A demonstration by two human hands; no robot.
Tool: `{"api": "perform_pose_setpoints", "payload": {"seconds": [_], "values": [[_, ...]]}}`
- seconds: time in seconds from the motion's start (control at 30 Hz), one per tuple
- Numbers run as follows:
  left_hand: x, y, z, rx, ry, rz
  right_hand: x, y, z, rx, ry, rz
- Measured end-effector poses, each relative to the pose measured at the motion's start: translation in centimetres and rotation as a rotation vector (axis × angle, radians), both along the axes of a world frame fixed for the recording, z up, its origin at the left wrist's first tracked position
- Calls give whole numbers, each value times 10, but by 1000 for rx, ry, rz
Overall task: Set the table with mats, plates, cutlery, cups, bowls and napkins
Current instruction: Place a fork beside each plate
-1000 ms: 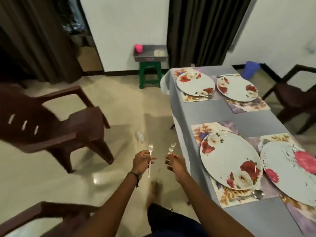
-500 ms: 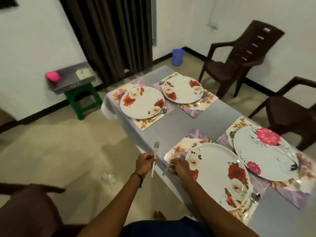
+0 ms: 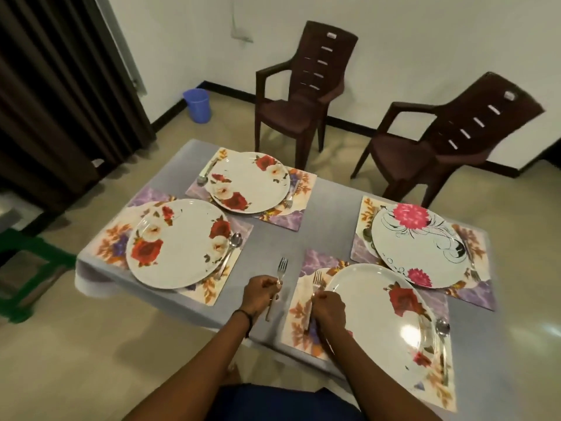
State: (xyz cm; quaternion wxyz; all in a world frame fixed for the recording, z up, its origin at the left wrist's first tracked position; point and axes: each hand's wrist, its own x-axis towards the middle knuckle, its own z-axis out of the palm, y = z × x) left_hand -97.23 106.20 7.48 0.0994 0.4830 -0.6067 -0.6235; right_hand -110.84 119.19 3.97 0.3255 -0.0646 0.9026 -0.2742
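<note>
The right hand [image 3: 329, 309] has its fingers curled round the handle of a fork [image 3: 316, 279] and holds it low over the near mat [image 3: 299, 314], tines toward 12 o'clock, at the 9 o'clock side of the rose plate [image 3: 385, 323]. Whether the fork already touches the mat cannot be told. The left hand [image 3: 261, 294] pinches a second fork [image 3: 281, 267] by the handle, upright over the grey surface [image 3: 267, 238] between the 2 near settings.

The step in hand looks like laying the right fork. To do it well:

- Put it on the bare strip of mat at 9 o'clock of the plate, clear of the rim, so the tines do not slip under the edge or ride on it.
- Keep it straight, handle toward 6 o'clock, to mirror the spoon [image 3: 442, 328] lying at the plate's 3 o'clock.
- Lower the handle end first, then uncurl the fingers; dropping it could knock the plate.
- Keep the left fork lifted and away from the work.

The left plate [image 3: 179, 244] shows a spoon [image 3: 233, 241] at its 3 o'clock and no fork at 9 o'clock, so the second fork probably belongs there. Cups, bowls and napkins are not on the surface.
</note>
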Motion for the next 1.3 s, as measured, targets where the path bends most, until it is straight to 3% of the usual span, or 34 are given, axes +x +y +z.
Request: {"api": "perform_pose_setpoints", "payload": {"seconds": [0.07, 0.2, 0.47, 0.67, 0.83, 1.03, 1.2, 1.3], "values": [[-4, -21, 0, 5, 10, -50, -8, -9, -21, 15, 60, -38], [-3, -53, -8, 1, -29, -141, 1, -29, 16, 143, 186, -116], [-16, -72, -16, 22, -64, -205, -6, -45, 30, 385, 287, 65], [-34, -70, -12, 45, -73, -238, -13, -46, 30, 439, 325, 187], [-44, -66, -11, 53, -82, -240, -13, -40, 32, 419, 327, 131], [-40, -57, -10, 49, -88, -232, -11, -36, 26, 142, 194, 14], [-27, -59, 2, 31, -62, -187, 3, -66, 45, -312, -252, -101], [-5, -67, 9, 8, -46, -112, 18, -95, 56, -450, -453, -100]]}}
